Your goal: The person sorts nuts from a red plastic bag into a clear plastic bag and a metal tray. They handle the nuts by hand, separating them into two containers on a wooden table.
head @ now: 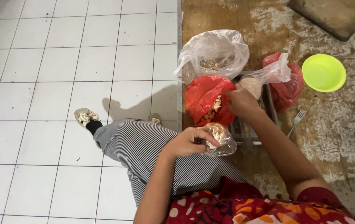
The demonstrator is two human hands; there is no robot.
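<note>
Two bare hands work at the edge of a worn wooden surface (327,137). The left hand (190,141) is clenched in a grip around a small clear bag (221,139) of pale filling, held over the striped lap just off the surface's edge. The right hand (239,101) reaches forward, its fingers pinched at the rim of an open red bag (204,97) holding pale and orange pieces; whether it grasps a piece or only the plastic cannot be told. The red bag lies just beyond and above the left grip, touching the right one, so the right hand is nearer. Farther off sit a large clear bag (212,52), a green bowl (323,72) and a fork (295,120).
</note>
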